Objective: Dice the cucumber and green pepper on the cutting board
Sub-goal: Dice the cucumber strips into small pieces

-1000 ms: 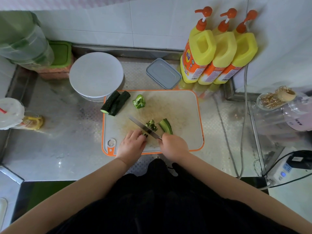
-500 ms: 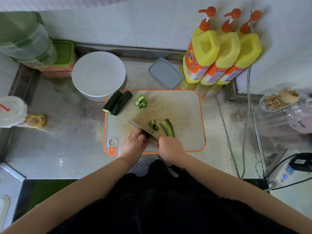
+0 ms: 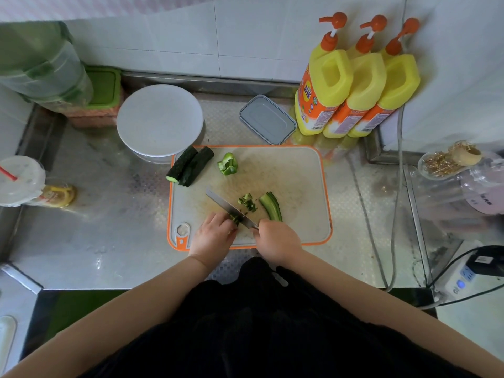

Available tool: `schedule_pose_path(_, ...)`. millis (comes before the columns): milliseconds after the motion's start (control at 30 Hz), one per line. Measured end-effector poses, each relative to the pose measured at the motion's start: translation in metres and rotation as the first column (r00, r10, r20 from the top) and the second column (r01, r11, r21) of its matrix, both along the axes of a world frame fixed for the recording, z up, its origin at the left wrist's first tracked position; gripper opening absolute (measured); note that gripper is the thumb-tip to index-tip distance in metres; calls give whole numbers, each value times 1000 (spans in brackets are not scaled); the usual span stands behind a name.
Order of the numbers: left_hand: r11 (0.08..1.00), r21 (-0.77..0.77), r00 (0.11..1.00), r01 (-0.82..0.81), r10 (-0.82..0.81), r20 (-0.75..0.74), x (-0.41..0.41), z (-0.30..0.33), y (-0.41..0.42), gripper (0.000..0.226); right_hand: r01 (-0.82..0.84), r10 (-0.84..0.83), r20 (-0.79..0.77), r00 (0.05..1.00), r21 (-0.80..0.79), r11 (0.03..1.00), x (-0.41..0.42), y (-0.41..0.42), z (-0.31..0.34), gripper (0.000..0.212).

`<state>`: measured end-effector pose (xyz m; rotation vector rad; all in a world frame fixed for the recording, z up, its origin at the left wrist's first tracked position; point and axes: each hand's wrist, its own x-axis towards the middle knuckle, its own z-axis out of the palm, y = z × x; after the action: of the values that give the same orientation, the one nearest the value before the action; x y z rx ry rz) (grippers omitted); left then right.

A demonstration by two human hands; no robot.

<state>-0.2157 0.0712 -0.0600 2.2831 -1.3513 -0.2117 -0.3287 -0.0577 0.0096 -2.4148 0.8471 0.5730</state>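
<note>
Right hand [image 3: 276,240] gripping knife [image 3: 229,208] over cutting board [image 3: 300,170], left hand [image 3: 214,236] curled, pinning cucumber piece [image 3: 235,218], diced bits [image 3: 247,201] beside blade, green pepper [image 3: 227,164] near far edge

From my feed I see two bare forearms with no sleeves on them, and no watch, ring or bracelet shows on the left hand [image 3: 212,236] or the right hand [image 3: 276,240]. At six o'clock a black garment [image 3: 261,323] covers the torso, its fabric loosely creased.
</note>
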Motion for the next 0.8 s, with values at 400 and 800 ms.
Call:
schedule_pose_path(400,1000,-2,999,-10,10,-48,2,-5,0,13,11,-15,-106,994,-38,999,13,9,-6,11)
schedule_pose_path(800,998,-68,1000,-4,5,8,1,-1,4,15,-15,15,-2,1000,-20,1000,2,2,-5,29)
